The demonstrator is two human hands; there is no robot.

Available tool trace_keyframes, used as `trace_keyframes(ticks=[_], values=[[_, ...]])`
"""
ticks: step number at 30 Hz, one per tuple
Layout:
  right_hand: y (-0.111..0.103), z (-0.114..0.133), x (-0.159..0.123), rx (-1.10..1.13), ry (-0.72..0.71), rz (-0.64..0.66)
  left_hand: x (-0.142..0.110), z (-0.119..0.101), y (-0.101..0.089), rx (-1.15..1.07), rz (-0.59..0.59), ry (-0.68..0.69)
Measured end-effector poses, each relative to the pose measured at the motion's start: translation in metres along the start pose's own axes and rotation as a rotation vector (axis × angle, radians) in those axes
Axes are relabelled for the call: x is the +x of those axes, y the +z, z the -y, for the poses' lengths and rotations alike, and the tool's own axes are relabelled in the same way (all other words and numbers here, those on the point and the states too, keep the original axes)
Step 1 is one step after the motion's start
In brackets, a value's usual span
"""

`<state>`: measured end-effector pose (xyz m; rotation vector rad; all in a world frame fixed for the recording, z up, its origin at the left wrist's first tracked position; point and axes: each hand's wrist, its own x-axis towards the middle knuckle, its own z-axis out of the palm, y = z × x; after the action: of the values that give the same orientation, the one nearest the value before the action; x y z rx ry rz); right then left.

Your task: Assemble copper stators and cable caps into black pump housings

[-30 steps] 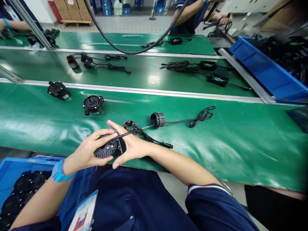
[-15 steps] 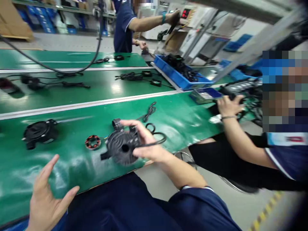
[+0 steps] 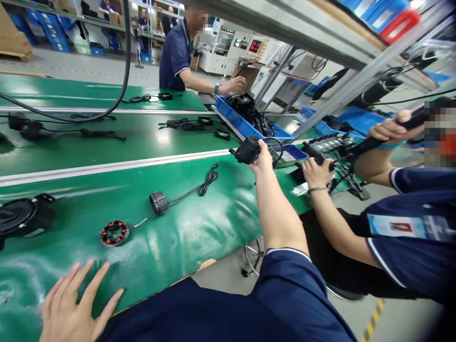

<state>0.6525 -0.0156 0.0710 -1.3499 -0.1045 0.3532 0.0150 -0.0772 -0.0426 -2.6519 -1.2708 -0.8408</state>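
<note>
My right hand [image 3: 262, 159] reaches far out over the green bench and grips a round black motor housing [image 3: 247, 149] with a looped black cable. My left hand [image 3: 76, 304] is spread with nothing in it, low over the near left of the bench. Ahead of it lies a motor stator [image 3: 114, 233] with copper windings in a ring. Thin coloured wires run from the stator to a black ribbed cap [image 3: 158, 203], whose black cord [image 3: 209, 181] ends in a tied bundle. At the left edge rests a larger round black housing [image 3: 24, 214].
A blue bin [image 3: 249, 118] piled with black parts stands beyond my right hand, with a smaller tray [image 3: 289, 154] beside it. A co-worker [image 3: 399, 213] handles black parts on the right. Another person [image 3: 178, 57] stands across the bench. A metal post [image 3: 331, 99] slants at right.
My right hand has carried the black housing away and to the right, revealing the ribbed cap. My left hand has turned palm down. The far person's arm has lowered toward the blue bin.
</note>
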Motion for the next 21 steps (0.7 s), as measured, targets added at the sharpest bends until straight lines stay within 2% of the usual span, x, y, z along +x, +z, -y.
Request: trace_keyframes(ticks=[3,8,13,21], values=[[-0.001,-0.018,0.015,-0.008,0.094,-0.056,0.001,-0.001,-0.001,-0.005,0.018,-0.039],[-0.010,-0.041,0.018,0.008,0.172,-0.081,0.004,-0.001,-0.004,-0.033,0.053,-0.018],[-0.016,-0.041,0.012,0.019,0.197,-0.069,0.005,0.001,-0.005,-0.042,0.057,-0.010],[-0.009,-0.034,0.001,0.023,0.194,-0.078,0.004,0.004,-0.004,-0.045,0.017,0.010]])
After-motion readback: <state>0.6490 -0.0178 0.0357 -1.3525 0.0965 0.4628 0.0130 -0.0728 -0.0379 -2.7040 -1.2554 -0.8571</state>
